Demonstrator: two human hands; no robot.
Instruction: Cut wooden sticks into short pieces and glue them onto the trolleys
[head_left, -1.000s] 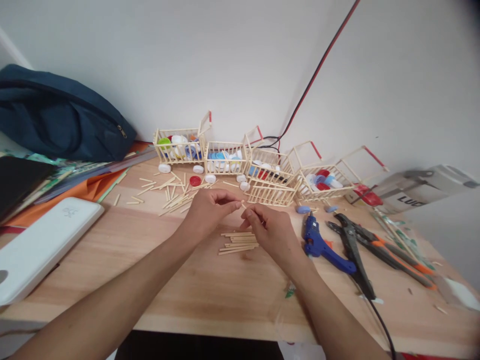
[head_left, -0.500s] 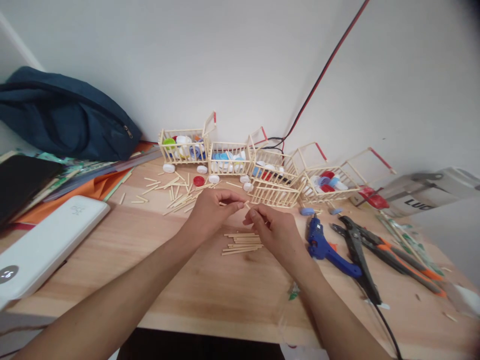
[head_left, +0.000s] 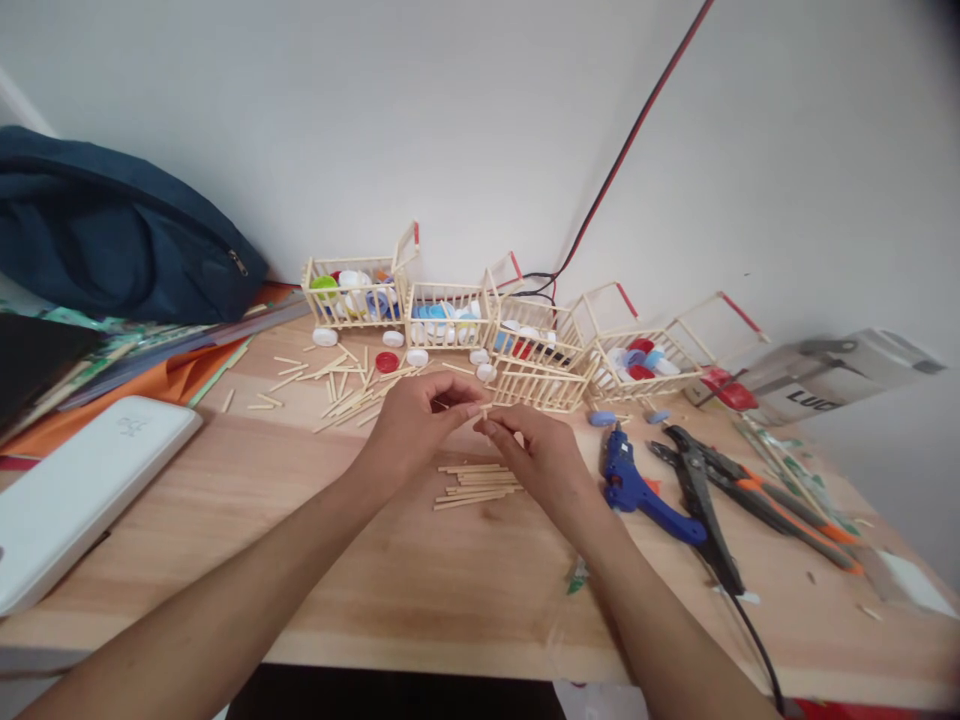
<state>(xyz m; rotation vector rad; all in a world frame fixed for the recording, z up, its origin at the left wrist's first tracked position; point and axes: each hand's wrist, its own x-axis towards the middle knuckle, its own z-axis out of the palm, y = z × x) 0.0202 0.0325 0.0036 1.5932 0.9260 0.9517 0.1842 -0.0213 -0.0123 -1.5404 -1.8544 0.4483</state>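
Observation:
My left hand (head_left: 420, 415) and my right hand (head_left: 536, 450) meet over the middle of the wooden table (head_left: 420, 580). Both pinch the same thin wooden stick (head_left: 481, 410) between fingertips, one at each end. Just below the hands lies a small pile of cut sticks (head_left: 474, 484). More loose sticks (head_left: 346, 385) are scattered to the left. Behind the hands stands a row of small stick-built carts (head_left: 450, 315) filled with coloured bottle caps, and an unfilled stick frame (head_left: 541, 385) lies in front of them.
A blue glue gun (head_left: 637, 485) with a black cord lies right of my right hand, next to pliers (head_left: 701, 490) and orange-handled cutters (head_left: 787, 505). A white flat box (head_left: 75, 490) sits left. A dark blue bag (head_left: 120, 230) and papers fill the back left.
The hands have stayed together on the stick, with the right hand's fingers shifting slightly closer to the left. The view swayed a little right and back.

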